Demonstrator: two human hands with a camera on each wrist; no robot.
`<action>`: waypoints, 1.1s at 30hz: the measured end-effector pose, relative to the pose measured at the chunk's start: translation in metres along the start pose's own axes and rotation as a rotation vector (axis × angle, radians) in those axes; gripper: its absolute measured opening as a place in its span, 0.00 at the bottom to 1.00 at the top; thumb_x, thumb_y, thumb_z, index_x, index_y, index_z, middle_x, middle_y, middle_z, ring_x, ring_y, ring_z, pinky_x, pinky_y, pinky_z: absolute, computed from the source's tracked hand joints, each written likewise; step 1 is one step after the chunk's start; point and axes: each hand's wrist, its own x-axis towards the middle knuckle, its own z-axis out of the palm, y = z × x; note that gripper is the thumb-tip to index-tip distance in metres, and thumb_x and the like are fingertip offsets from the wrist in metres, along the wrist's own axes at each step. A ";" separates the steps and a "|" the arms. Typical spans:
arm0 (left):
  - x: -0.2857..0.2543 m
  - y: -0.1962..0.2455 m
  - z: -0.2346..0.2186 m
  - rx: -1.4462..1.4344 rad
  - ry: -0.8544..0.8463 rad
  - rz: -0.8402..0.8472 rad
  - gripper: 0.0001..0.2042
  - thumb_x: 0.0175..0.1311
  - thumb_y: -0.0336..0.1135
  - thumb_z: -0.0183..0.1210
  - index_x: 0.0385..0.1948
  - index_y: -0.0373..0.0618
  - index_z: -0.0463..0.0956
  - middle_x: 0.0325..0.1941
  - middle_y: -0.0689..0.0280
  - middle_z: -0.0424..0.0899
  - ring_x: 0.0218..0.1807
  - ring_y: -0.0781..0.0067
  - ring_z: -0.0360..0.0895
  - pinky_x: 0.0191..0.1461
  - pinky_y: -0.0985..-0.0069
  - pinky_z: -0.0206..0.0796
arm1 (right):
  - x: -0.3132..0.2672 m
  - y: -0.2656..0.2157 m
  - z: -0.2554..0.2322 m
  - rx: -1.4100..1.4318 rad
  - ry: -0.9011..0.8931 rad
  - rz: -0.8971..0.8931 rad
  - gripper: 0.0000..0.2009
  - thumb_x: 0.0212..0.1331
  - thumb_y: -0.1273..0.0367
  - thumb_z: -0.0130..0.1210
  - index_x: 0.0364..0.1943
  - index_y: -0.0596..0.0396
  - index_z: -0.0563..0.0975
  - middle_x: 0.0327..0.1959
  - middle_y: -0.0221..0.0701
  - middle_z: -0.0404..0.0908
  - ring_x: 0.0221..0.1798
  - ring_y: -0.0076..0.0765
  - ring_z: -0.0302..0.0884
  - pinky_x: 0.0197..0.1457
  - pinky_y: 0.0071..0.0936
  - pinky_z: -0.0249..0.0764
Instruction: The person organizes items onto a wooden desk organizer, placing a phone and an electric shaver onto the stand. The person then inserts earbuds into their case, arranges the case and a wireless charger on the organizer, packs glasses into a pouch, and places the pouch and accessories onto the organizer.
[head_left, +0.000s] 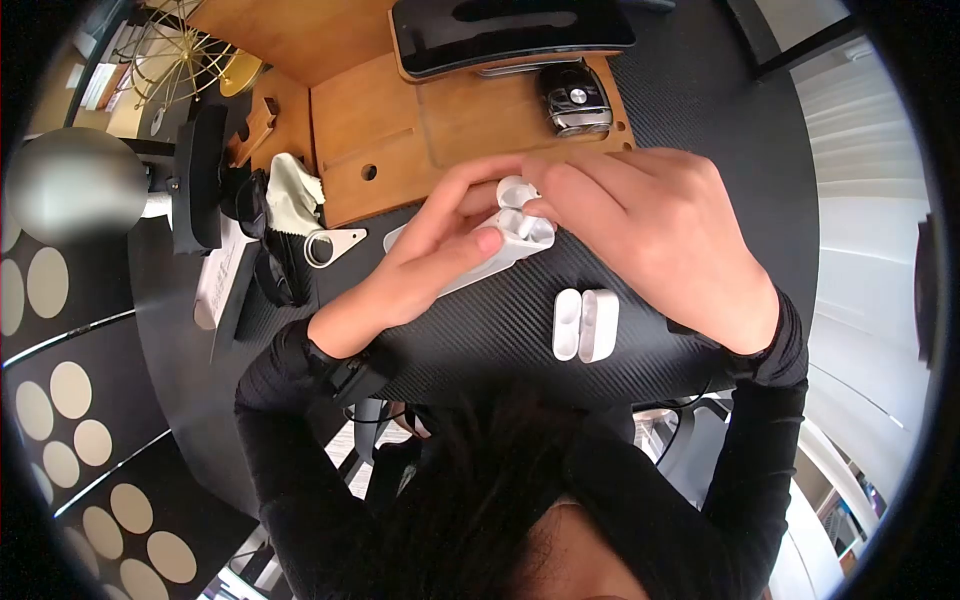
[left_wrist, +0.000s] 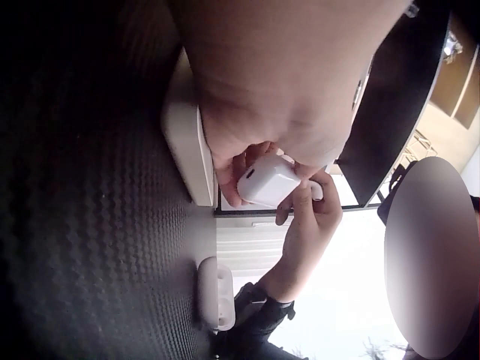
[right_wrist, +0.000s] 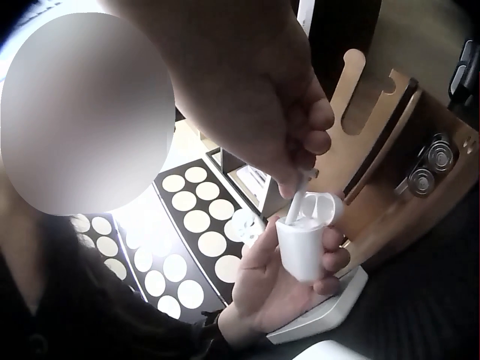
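An earbud case (right_wrist: 300, 255), white with its lid flipped up, is held by my left hand (head_left: 415, 270), the thumb along its front. My right hand (head_left: 655, 215) pinches a white earbud (right_wrist: 298, 201) by thumb and fingertips. In the right wrist view the earbud's stem slants down into the case's mouth. The right hand's own fingertips are partly hidden in the head view. Under the left hand lies a flat white box (left_wrist: 187, 131) on the desk. A second white earbud case (head_left: 598, 328) stands open on the desk, nearer the body, below the right hand.
At the back, a wooden organizer (head_left: 370, 130) bears a black case (head_left: 510, 40) and a black shaver-like device (head_left: 577, 97). To the left lie a pale cloth (head_left: 293, 190), a white ring-ended piece (head_left: 335, 246) and dark sunglasses (head_left: 272, 270). The black desk (head_left: 470, 350) has a textured mat-like surface.
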 end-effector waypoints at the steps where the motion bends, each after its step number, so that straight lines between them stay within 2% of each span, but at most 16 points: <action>1: 0.001 0.001 0.000 0.052 -0.003 0.015 0.27 0.76 0.33 0.49 0.72 0.42 0.51 0.67 0.54 0.69 0.68 0.65 0.68 0.71 0.66 0.58 | 0.000 -0.001 0.000 -0.002 0.002 -0.002 0.10 0.52 0.68 0.64 0.35 0.57 0.77 0.32 0.31 0.82 0.27 0.37 0.81 0.29 0.28 0.77; 4: 0.001 0.006 0.000 0.061 -0.016 -0.022 0.28 0.75 0.31 0.50 0.73 0.42 0.50 0.67 0.55 0.69 0.68 0.66 0.68 0.71 0.66 0.58 | -0.004 -0.006 0.000 -0.010 0.023 -0.012 0.11 0.50 0.69 0.65 0.36 0.57 0.78 0.31 0.31 0.82 0.26 0.35 0.81 0.29 0.27 0.77; 7: 0.002 0.006 -0.002 0.010 -0.044 -0.021 0.28 0.75 0.30 0.51 0.73 0.42 0.50 0.67 0.55 0.69 0.68 0.65 0.67 0.71 0.66 0.58 | -0.003 -0.009 -0.001 -0.014 -0.039 -0.042 0.12 0.48 0.69 0.65 0.37 0.57 0.79 0.30 0.31 0.82 0.27 0.35 0.81 0.29 0.27 0.77; 9: 0.003 0.005 -0.003 0.039 -0.047 -0.011 0.28 0.75 0.30 0.51 0.73 0.42 0.49 0.67 0.55 0.69 0.68 0.65 0.67 0.72 0.66 0.57 | -0.003 -0.006 0.010 -0.006 0.093 -0.086 0.07 0.47 0.71 0.59 0.29 0.52 0.73 0.24 0.26 0.74 0.26 0.28 0.81 0.26 0.25 0.75; 10: 0.002 0.005 -0.003 0.067 -0.048 -0.003 0.29 0.75 0.30 0.50 0.73 0.42 0.49 0.67 0.55 0.69 0.69 0.65 0.66 0.72 0.66 0.57 | -0.004 -0.005 0.013 -0.004 0.093 -0.085 0.07 0.47 0.71 0.59 0.29 0.52 0.73 0.24 0.26 0.74 0.26 0.28 0.81 0.26 0.25 0.75; 11: 0.001 0.004 -0.002 0.067 -0.048 -0.004 0.29 0.75 0.30 0.50 0.73 0.42 0.49 0.67 0.55 0.69 0.69 0.65 0.66 0.72 0.66 0.57 | -0.005 -0.003 0.016 0.061 0.090 -0.093 0.06 0.48 0.71 0.59 0.30 0.52 0.73 0.25 0.27 0.75 0.27 0.29 0.82 0.26 0.26 0.76; 13: 0.001 0.003 -0.001 -0.115 -0.064 -0.023 0.29 0.75 0.32 0.51 0.73 0.41 0.48 0.67 0.55 0.69 0.69 0.65 0.65 0.72 0.65 0.56 | -0.005 0.000 0.016 0.120 0.089 -0.102 0.06 0.49 0.71 0.58 0.30 0.53 0.74 0.25 0.28 0.76 0.29 0.31 0.83 0.27 0.28 0.76; 16: 0.001 0.003 -0.006 0.002 -0.080 -0.025 0.30 0.75 0.34 0.52 0.73 0.41 0.48 0.68 0.55 0.68 0.70 0.65 0.64 0.73 0.65 0.55 | -0.004 0.003 0.014 0.216 0.074 -0.067 0.06 0.50 0.71 0.58 0.33 0.53 0.76 0.27 0.29 0.78 0.30 0.34 0.84 0.28 0.31 0.77; 18: 0.000 0.003 -0.004 0.006 -0.079 -0.021 0.31 0.75 0.35 0.52 0.74 0.41 0.48 0.68 0.55 0.68 0.70 0.65 0.65 0.72 0.65 0.55 | -0.003 0.007 0.009 0.251 -0.047 -0.055 0.11 0.56 0.69 0.64 0.43 0.55 0.82 0.25 0.30 0.80 0.25 0.36 0.81 0.26 0.30 0.74; 19: 0.001 0.003 -0.004 0.012 -0.081 -0.016 0.31 0.75 0.36 0.52 0.74 0.41 0.48 0.68 0.56 0.68 0.70 0.65 0.65 0.72 0.65 0.55 | -0.003 0.007 0.007 0.248 -0.046 -0.056 0.11 0.56 0.69 0.64 0.43 0.55 0.82 0.25 0.30 0.80 0.25 0.36 0.81 0.26 0.30 0.74; 21: 0.002 0.003 -0.005 0.011 -0.085 -0.006 0.31 0.74 0.35 0.52 0.74 0.41 0.48 0.68 0.56 0.67 0.69 0.65 0.65 0.72 0.65 0.55 | -0.003 0.007 0.003 0.253 -0.041 -0.025 0.06 0.55 0.71 0.58 0.37 0.52 0.78 0.28 0.29 0.78 0.31 0.38 0.83 0.29 0.33 0.77; 22: 0.001 0.002 -0.005 0.009 -0.089 0.005 0.31 0.74 0.34 0.52 0.74 0.41 0.47 0.68 0.56 0.67 0.69 0.65 0.66 0.72 0.65 0.55 | -0.003 0.008 0.001 0.255 -0.042 -0.025 0.06 0.55 0.71 0.58 0.37 0.52 0.78 0.28 0.29 0.78 0.31 0.38 0.83 0.29 0.33 0.77; 24: 0.000 0.003 -0.001 -0.032 -0.070 0.009 0.31 0.73 0.33 0.52 0.74 0.42 0.47 0.68 0.56 0.67 0.69 0.65 0.66 0.72 0.65 0.55 | 0.000 0.011 -0.006 0.421 0.019 0.008 0.09 0.58 0.71 0.63 0.42 0.56 0.82 0.27 0.32 0.77 0.24 0.37 0.78 0.26 0.30 0.73; 28: 0.001 0.005 -0.001 -0.068 -0.068 0.003 0.32 0.72 0.29 0.53 0.74 0.42 0.47 0.67 0.56 0.68 0.69 0.65 0.66 0.72 0.64 0.56 | 0.000 0.010 -0.005 0.532 -0.010 -0.002 0.08 0.58 0.72 0.62 0.42 0.56 0.82 0.29 0.34 0.76 0.26 0.38 0.77 0.27 0.31 0.72; 30: 0.001 0.005 0.000 -0.070 -0.066 0.008 0.32 0.71 0.29 0.52 0.74 0.43 0.47 0.67 0.56 0.68 0.68 0.65 0.66 0.72 0.65 0.57 | -0.001 0.008 0.002 0.610 -0.052 0.035 0.04 0.60 0.71 0.59 0.36 0.56 0.77 0.35 0.35 0.79 0.33 0.45 0.81 0.31 0.37 0.75; 33: -0.001 0.005 -0.002 -0.065 -0.067 -0.002 0.32 0.71 0.28 0.52 0.74 0.43 0.48 0.66 0.57 0.68 0.68 0.65 0.67 0.71 0.65 0.57 | -0.001 0.008 0.007 0.598 -0.063 0.030 0.05 0.60 0.72 0.59 0.36 0.56 0.76 0.36 0.35 0.80 0.35 0.47 0.82 0.32 0.38 0.74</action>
